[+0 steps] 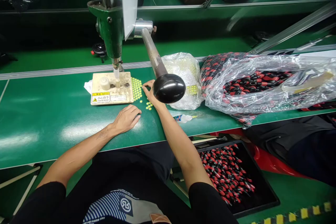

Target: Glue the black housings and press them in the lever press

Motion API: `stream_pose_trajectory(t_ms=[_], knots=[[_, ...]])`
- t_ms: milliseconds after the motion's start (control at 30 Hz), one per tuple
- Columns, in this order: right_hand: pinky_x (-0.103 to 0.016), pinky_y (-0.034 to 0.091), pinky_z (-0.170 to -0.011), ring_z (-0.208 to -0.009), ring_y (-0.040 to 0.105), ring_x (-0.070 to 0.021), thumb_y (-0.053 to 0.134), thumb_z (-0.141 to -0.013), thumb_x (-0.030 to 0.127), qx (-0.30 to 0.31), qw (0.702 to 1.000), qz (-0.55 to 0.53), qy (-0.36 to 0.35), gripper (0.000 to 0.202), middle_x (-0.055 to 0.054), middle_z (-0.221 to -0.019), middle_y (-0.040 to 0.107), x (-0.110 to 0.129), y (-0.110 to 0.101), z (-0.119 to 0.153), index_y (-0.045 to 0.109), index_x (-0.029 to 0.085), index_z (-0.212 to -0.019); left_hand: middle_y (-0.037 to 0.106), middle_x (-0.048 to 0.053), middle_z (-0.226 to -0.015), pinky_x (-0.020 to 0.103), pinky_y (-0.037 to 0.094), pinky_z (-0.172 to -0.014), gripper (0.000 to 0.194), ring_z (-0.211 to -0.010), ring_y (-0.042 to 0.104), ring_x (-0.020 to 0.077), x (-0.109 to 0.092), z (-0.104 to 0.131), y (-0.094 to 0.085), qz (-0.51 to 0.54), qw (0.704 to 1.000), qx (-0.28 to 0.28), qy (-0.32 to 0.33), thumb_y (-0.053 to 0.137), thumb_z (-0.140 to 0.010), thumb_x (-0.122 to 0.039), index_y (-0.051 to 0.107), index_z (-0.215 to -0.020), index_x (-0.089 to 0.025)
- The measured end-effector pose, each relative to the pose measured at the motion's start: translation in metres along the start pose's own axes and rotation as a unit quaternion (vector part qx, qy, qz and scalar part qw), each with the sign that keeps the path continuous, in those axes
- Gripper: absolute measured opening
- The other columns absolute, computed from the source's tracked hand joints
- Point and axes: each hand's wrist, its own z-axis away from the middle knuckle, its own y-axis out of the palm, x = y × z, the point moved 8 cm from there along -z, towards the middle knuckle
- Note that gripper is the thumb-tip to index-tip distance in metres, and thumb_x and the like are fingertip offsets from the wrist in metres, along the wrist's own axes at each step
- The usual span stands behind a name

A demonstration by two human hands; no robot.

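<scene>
Yellow, flat little discs lie by the narrow right hand; one bump could scatter them. The left hand is half-curled; I can't tell if either holds anything.

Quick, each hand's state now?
Left hand: curled on the green table; grip cannot be told.
Right hand: beside the yellow discs; whether it holds one cannot be told.

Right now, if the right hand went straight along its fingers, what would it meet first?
The right hand would likely meet the patch of yellow discs beside the cream press base first; whether it already touches them is unclear.
</scene>
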Motion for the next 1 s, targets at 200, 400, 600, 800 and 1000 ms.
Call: stream_pose_trajectory(t_ms=[200,400,600,800,1000], knots=[[-0.046,0.052,-0.097,-0.096,0.064,-0.0266,0.073,-0.093,0.036,0.060,0.998,-0.028,-0.002,0.013,-0.006,-0.096,0.068,-0.001,-0.009,0.013,0.072,0.023,-0.089,0.072,0.010,-0.105,0.041,0.056,-0.090,0.017,-0.099,0.063,0.0250,0.001,0.001,0.002,0.008,1.000,0.004,-0.009,0.048,-0.110,-0.025,0.064,-0.111,-0.019],[-0.047,0.045,-0.104,-0.106,0.061,-0.0275,0.090,-0.080,0.044,0.144,0.988,-0.032,-0.040,0.024,-0.005,-0.104,0.071,0.018,-0.012,0.038,0.077,0.026,-0.087,0.071,0.010,-0.105,0.041,0.055,-0.088,0.019,-0.098,0.064,0.0252,0.001,0.000,0.002,0.000,1.000,0.011,-0.011,0.047,-0.110,-0.025,0.065,-0.111,-0.019],[-0.050,0.046,-0.107,-0.105,0.062,-0.0272,0.078,-0.088,0.032,0.133,0.990,-0.022,-0.035,0.007,-0.005,-0.102,0.067,0.014,-0.011,0.037,0.077,0.026,-0.092,0.071,0.010,-0.105,0.041,0.055,-0.089,0.019,-0.097,0.064,0.0250,0.001,0.000,0.002,0.011,1.000,0.016,-0.015,0.047,-0.111,-0.026,0.065,-0.110,-0.019],[-0.043,0.055,-0.094,-0.093,0.063,-0.0242,0.065,-0.092,0.024,0.069,0.998,-0.006,-0.001,0.018,-0.006,-0.101,0.065,-0.004,-0.005,0.017,0.076,0.024,-0.106,0.071,0.010,-0.105,0.042,0.055,-0.091,0.020,-0.099,0.064,0.0255,0.002,0.001,0.002,0.017,0.999,0.017,-0.021,0.046,-0.110,-0.026,0.065,-0.111,-0.020],[-0.042,0.054,-0.089,-0.089,0.060,-0.0245,0.069,-0.090,0.026,0.013,0.999,0.024,0.025,0.020,-0.007,-0.099,0.062,-0.013,-0.006,0.015,0.071,0.021,-0.109,0.071,0.010,-0.106,0.041,0.055,-0.090,0.020,-0.099,0.064,0.0252,0.003,0.001,0.002,0.017,1.000,0.011,-0.017,0.046,-0.110,-0.026,0.065,-0.111,-0.020]])
